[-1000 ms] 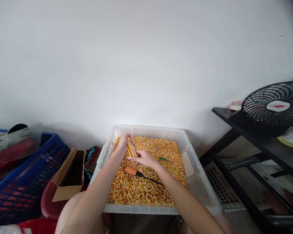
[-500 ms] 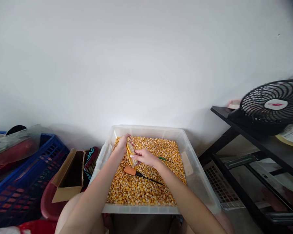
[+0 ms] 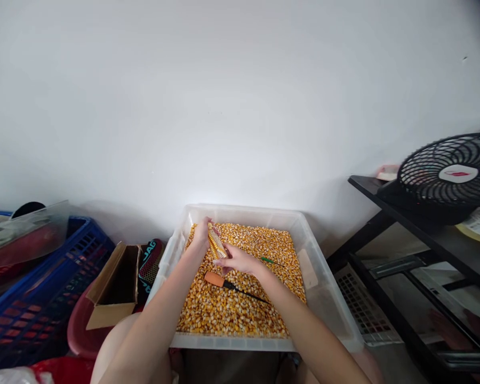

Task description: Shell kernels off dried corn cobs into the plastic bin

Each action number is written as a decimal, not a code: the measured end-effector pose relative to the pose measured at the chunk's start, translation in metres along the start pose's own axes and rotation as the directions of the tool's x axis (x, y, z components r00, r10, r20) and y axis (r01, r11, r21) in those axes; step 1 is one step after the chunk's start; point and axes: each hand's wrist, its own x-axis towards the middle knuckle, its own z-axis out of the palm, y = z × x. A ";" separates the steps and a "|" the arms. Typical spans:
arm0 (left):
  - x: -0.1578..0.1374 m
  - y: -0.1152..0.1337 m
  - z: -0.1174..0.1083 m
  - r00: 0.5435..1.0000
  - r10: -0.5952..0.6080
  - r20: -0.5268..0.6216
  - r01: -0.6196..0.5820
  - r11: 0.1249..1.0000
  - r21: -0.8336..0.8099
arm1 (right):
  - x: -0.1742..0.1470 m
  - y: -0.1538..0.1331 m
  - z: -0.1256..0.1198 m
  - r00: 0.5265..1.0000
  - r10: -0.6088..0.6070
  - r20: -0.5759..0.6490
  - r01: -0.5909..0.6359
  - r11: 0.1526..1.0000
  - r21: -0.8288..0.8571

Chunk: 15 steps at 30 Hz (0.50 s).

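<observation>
A clear plastic tub (image 3: 324,277) holds a deep layer of loose yellow corn kernels (image 3: 232,309). Over its far left part, both hands grip one corn cob (image 3: 215,244). My left hand (image 3: 201,234) holds the cob's upper end. My right hand (image 3: 237,258) wraps its lower end, with the thumb against the kernels. An orange-handled tool with a dark metal shaft (image 3: 228,284) lies on the kernels just below my right hand. A thin green-handled tool (image 3: 270,261) lies on the kernels to the right.
A blue plastic crate (image 3: 32,304) and an open cardboard box (image 3: 114,285) stand left of the tub, with a red basin (image 3: 78,333) below. A black rack (image 3: 424,256) on the right carries a black fan (image 3: 450,176). A white wall is behind.
My hands stay on the cob in nearly the same place. The right hand has shifted slightly along the cob's lower end. The tools have not moved.
</observation>
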 end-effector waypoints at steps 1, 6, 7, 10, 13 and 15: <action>-0.002 0.000 0.001 0.999 0.021 -0.031 -0.021 1.000 0.012 | 0.001 0.001 0.000 1.000 -0.002 -0.020 0.002 1.000 -0.031; -0.004 -0.003 0.003 0.994 0.078 -0.077 -0.074 0.996 0.056 | 0.001 0.001 0.001 0.997 0.000 -0.079 -0.015 0.981 -0.195; -0.003 -0.003 0.003 0.994 0.078 -0.080 -0.074 0.996 0.052 | 0.001 0.001 0.002 0.996 -0.003 -0.087 -0.018 0.972 -0.233; 0.000 -0.006 0.004 0.991 0.087 -0.101 -0.084 0.996 0.039 | 0.002 0.003 0.006 0.979 -0.052 -0.195 -0.028 0.923 -0.385; 0.001 -0.007 0.005 0.990 0.084 -0.110 -0.082 0.996 0.025 | 0.003 0.004 0.010 0.954 -0.148 -0.259 0.003 0.872 -0.489; 0.001 -0.007 0.005 0.991 0.074 -0.111 -0.072 0.997 0.023 | 0.002 0.004 0.012 0.955 -0.155 -0.254 0.006 0.864 -0.504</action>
